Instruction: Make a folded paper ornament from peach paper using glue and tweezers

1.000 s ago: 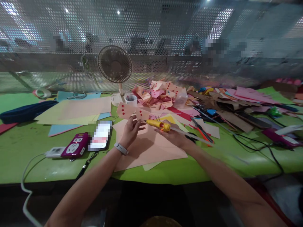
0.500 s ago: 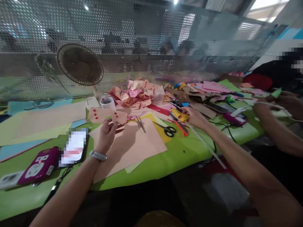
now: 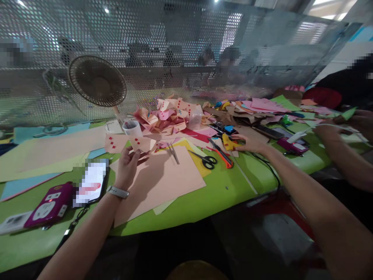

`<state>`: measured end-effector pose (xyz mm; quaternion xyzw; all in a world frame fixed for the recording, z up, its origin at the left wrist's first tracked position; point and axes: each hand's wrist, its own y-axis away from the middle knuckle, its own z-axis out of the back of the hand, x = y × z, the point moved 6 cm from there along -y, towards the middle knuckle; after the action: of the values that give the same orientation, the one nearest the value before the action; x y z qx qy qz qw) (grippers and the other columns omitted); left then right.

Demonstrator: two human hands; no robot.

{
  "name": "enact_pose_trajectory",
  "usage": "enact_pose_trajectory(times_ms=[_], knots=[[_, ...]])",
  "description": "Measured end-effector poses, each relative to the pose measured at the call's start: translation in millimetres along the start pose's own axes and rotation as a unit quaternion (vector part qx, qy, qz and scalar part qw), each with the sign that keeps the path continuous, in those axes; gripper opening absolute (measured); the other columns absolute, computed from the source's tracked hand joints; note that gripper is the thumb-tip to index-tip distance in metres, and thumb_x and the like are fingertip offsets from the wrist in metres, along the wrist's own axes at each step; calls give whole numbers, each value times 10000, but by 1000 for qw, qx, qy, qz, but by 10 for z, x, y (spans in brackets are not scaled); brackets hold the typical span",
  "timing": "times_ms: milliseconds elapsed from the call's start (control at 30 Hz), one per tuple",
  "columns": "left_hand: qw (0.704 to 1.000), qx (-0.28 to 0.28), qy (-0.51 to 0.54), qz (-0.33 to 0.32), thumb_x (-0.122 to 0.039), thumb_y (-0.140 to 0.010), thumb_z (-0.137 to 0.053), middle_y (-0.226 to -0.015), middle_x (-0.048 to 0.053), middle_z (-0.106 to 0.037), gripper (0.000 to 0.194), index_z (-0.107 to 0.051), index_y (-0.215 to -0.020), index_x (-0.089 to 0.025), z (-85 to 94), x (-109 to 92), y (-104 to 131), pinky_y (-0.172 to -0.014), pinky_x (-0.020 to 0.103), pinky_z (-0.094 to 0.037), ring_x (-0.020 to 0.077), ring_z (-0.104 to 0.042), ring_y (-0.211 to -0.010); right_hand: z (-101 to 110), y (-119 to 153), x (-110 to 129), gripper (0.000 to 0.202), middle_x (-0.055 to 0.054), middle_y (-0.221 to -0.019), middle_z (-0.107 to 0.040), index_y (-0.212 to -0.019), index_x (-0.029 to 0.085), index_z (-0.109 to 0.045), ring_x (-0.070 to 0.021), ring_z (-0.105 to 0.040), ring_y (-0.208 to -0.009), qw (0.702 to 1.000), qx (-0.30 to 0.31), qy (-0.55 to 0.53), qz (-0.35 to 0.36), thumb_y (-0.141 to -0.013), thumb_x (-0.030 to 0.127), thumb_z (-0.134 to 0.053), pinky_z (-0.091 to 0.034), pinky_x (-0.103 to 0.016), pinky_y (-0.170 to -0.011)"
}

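Note:
Between its thumb and fingers, my left hand (image 3: 128, 161) pinches a strip of peach paper (image 3: 119, 143) with small red diamonds, held above a larger peach sheet (image 3: 163, 182). On the right, my right hand (image 3: 247, 142) is closed on a yellow glue gun (image 3: 229, 143). A long whitish glue stick (image 3: 246, 179) trails from it towards the table's front edge. Just left of the gun lies an orange and black utility knife (image 3: 223, 154). Black-handled scissors (image 3: 208, 160) rest on the yellow paper, and metal tweezers (image 3: 174, 153) lie on the peach sheet.
Crumpled peach and pink paper pieces (image 3: 166, 116) heap up at the back beside a white cup (image 3: 132, 127). A fan (image 3: 97, 81) stands behind. At left are a phone (image 3: 91, 182) and a purple device (image 3: 51, 206). Another person's hands (image 3: 329, 130) work at far right.
The glue gun has turned in my right hand and moved slightly right and down. Its trailing stick has swung left. My left hand with the paper strip has shifted a little left.

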<state>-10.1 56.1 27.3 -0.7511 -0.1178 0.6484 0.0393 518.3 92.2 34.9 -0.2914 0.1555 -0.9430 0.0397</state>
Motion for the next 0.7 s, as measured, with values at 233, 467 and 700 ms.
enact_pose_trajectory(times_ms=[233,467,700], knots=[[1000,-10,24,0,-348,-767,-706,-938,24,-664,320,-492,-958,-205,-9,17,-21,-821,415,-596,253,-716,-963,-473,54,1232,299,-142,-1104,-692,-1128,191,-658,-293,-648,-1005,967,6,144,209,-893,306,-512,-506,-421,-873],[1000,-15,20,2,-356,-763,-700,-962,36,-666,327,-504,-972,-200,77,26,-31,-824,409,-590,249,-713,-967,-1718,417,2590,301,-134,-1106,-680,-1143,142,-612,-219,-613,-924,795,144,268,524,-944,72,-397,-460,-358,-740],[999,-10,39,3,-361,-769,-685,-963,37,-669,348,-493,-1014,-205,78,21,-71,-833,422,-587,249,-715,-961,-1730,357,2598,240,-112,-1028,-707,-928,152,-655,-204,-605,-849,818,202,181,508,-958,154,-417,-456,-362,-742]])
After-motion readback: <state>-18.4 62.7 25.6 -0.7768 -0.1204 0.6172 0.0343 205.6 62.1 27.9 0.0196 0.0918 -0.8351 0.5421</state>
